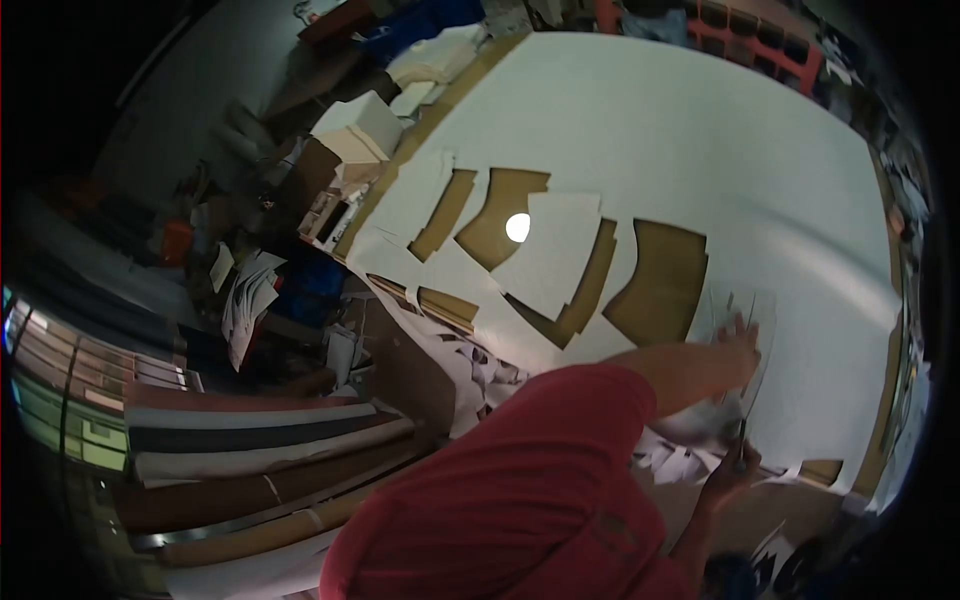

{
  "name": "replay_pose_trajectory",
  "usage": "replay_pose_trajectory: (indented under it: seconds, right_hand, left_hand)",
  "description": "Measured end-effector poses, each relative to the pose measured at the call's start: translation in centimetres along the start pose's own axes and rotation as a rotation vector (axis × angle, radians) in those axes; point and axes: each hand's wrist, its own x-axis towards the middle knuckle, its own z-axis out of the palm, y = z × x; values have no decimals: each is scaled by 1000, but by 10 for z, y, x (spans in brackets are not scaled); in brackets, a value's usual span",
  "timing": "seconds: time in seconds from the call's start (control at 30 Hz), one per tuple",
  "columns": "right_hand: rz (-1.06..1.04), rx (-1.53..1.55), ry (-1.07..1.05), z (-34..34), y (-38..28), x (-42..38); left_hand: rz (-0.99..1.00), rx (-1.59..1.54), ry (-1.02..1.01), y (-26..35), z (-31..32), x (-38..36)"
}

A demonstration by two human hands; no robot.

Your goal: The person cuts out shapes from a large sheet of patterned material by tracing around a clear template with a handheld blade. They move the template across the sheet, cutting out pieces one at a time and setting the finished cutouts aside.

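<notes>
My left hand (738,345) presses flat with spread fingers on a clear pattern template (758,318), which lies on a large white sheet (800,220). Close to the table's near edge, my right hand (738,466) is closed around a slim knife (742,432). Its point is up against the lower end of the template. Left of my left hand, the sheet has a cut-out opening (660,275) that shows the brown table top. A loose white cut piece (560,245) lies farther left, partly over other openings.
White scraps (675,462) hang along the near edge of the table. Rolls of material (270,440) are stacked at lower left. White blocks (358,128) and boxes stand beside the far left edge. A red rack (755,40) is behind the table.
</notes>
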Motion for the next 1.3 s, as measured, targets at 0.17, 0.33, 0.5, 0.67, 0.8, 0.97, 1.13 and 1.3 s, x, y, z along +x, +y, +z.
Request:
replay_pose_trajectory:
  seconds: [0.17,0.33,0.5,0.67,0.8,0.97,1.13,1.3]
  right_hand:
    - [56,-12,-39,-9,-13,7]
    - [154,-8,-70,-13,-23,5]
    - [118,67,56,-15,-39,3]
    - [63,116,114,-5,-36,-1]
    - [62,111,105,-8,-37,0]
    - [97,56,73,-9,-46,3]
    - [85,103,172,3,-42,-6]
    - [132,66,151,4,-45,-7]
  left_hand:
    - [-3,-53,55,-2,-8,-17]
    - [113,318,95,-8,-20,-46]
    - [213,608,-50,11,-44,-62]
    - [198,596,-34,4,-44,-60]
    - [149,571,-53,9,-43,-61]
    - [152,561,-34,8,-44,-59]
    - [231,634,-89,12,-50,-66]
    - [207,637,-68,10,-46,-62]
